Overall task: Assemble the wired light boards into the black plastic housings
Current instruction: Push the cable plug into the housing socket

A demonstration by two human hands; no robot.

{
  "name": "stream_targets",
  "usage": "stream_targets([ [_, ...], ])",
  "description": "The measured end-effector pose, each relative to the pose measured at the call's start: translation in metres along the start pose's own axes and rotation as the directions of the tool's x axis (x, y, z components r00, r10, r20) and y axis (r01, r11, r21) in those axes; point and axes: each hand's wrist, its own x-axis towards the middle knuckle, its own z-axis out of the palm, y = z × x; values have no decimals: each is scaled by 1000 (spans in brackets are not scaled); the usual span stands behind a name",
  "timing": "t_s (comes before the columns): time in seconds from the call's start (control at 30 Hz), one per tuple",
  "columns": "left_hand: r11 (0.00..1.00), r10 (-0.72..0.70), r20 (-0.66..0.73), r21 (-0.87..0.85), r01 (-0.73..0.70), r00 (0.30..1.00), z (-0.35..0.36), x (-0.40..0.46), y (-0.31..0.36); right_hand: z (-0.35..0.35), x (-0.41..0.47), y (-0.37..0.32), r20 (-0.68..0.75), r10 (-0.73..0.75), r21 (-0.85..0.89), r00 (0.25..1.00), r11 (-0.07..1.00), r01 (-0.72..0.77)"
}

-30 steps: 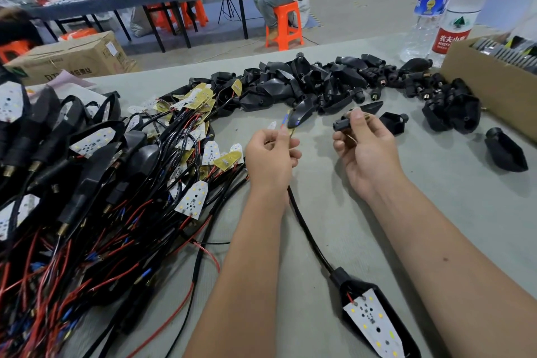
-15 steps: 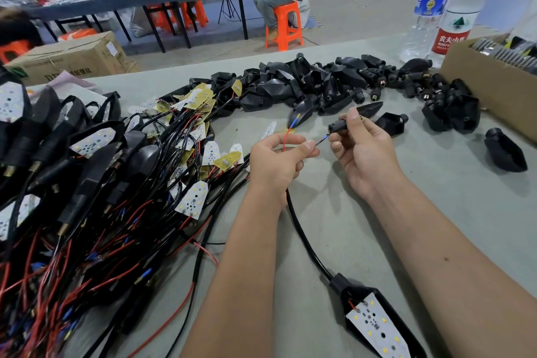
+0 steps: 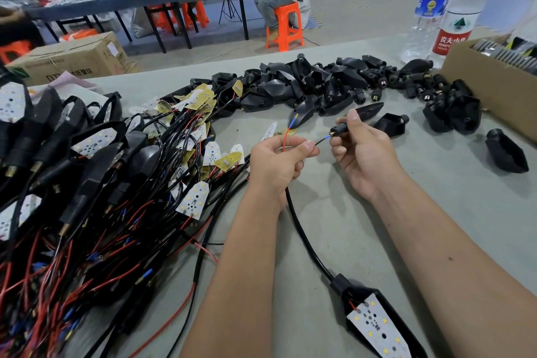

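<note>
My left hand point(image 3: 277, 163) pinches the thin wires point(image 3: 286, 136) at the end of a black cable point(image 3: 302, 229); a red wire sticks up and a black wire with a blue tip points right. My right hand point(image 3: 360, 151) holds a black plastic housing point(image 3: 366, 112) by its round stem, whose opening sits just at the blue tip. The cable runs down to a housing with a white light board point(image 3: 377, 325) seated in it, near the table's front edge. Loose light boards with wires point(image 3: 191, 200) lie left of my hands.
A pile of empty black housings point(image 3: 319, 84) stretches across the back of the grey table point(image 3: 436, 212). Assembled units with red and black wires point(image 3: 58, 183) cover the left side. Two water bottles point(image 3: 453, 14) and a cardboard box point(image 3: 488, 84) stand at the right.
My left hand turned and brought the wire ends toward the housing stem. My right hand tilted the housing so its stem faces the blue-tipped wire, which now nearly touches it.
</note>
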Motion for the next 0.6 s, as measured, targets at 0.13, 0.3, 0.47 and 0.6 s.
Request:
stream_targets([
  [0.13, 1000, -18, -15, 5, 19, 1000, -1, 0, 0, 0, -1, 1, 48, 13, -14, 999, 1000, -12],
  [0.3, 997, 51, -63, 53, -47, 997, 1, 0, 0, 1, -3, 2, 110, -62, -119, 992, 990, 75],
  [0.47, 988, 123, -86, 109, -113, 989, 6, 1, -1, 4, -8, 6, 179, -105, -196, 978, 970, 140],
  [0.6, 998, 55, -8, 1, -55, 998, 6, 0, 2, 4, -6, 6, 96, -147, -164, 984, 973, 161],
])
